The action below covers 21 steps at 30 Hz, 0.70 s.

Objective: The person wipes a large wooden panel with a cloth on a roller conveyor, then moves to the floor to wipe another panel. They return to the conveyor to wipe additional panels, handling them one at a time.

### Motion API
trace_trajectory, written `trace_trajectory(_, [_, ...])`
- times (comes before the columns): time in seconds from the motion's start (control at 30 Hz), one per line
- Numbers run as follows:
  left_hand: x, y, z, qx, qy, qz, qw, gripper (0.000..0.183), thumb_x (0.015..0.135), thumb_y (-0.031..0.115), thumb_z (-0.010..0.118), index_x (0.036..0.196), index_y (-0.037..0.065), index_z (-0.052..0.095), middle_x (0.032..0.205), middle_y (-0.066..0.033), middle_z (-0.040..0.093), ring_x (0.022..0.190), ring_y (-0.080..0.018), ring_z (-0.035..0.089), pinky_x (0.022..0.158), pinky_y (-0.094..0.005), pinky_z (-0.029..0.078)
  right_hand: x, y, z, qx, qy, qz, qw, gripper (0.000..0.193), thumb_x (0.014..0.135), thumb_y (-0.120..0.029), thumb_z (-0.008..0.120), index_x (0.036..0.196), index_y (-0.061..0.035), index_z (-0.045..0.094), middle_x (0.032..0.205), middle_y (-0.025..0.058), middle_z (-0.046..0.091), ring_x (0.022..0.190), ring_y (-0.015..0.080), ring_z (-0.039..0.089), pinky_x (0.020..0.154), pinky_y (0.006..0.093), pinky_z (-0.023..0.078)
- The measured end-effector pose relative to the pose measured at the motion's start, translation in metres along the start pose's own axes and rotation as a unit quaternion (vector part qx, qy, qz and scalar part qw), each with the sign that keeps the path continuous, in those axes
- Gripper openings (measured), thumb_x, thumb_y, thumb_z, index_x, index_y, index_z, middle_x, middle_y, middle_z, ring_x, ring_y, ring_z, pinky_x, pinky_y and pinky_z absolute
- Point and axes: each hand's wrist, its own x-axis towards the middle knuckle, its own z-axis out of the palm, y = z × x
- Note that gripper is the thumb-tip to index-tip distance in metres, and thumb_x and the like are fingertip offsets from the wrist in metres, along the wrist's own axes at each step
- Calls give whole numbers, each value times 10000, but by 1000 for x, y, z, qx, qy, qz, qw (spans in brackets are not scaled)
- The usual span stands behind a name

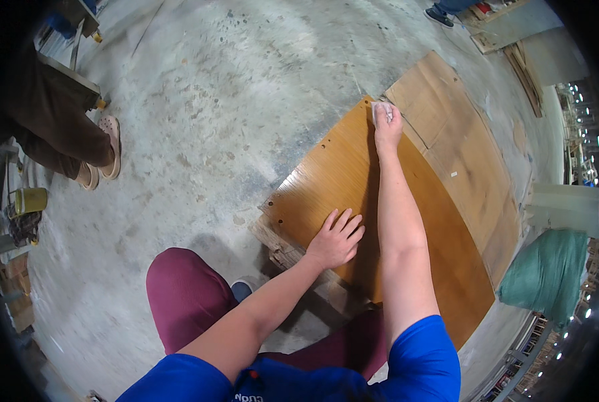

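A glossy orange-brown wooden panel (pixel 326 174) with small dark holes along its left edge lies raised on wooden supports in front of me. Flat on its near left part rests my left hand (pixel 336 241), fingers spread, holding nothing. My right arm reaches to the panel's far corner, where my right hand (pixel 388 127) presses a crumpled whitish cloth (pixel 382 110) against the surface. The right fingers are bent over the cloth and partly hide it.
Flattened brown cardboard (pixel 460 147) lies along the panel's right side. A green sack (pixel 544 278) stands at the right. Another person's legs (pixel 65 134) are at the left, near a yellowish bucket (pixel 30 200). A dark shoe (pixel 439 17) shows at the far right.
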Motion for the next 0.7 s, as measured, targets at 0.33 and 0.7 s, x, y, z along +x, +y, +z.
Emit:
trace_trajectory(0.33, [0,-4,-3,-13,-31,4,999,406,733,333,630,1081,126,596,1220,-72,487,1219,-281,379,1050,-477,247,10,7,10,-96,3,-14,995,309,851,-322,578,999,-51,582,900,128,648,842,256,623,738,349,469])
trace_trajectory(0.7, [1,-5,-7,-90,-5,-42,995,390,745,291,619,1086,104,583,1228,-95,466,1225,-304,353,1037,-473,265,15,10,9,-168,1,-15,986,325,862,-374,523,967,-72,581,924,176,630,863,364,597,722,417,458])
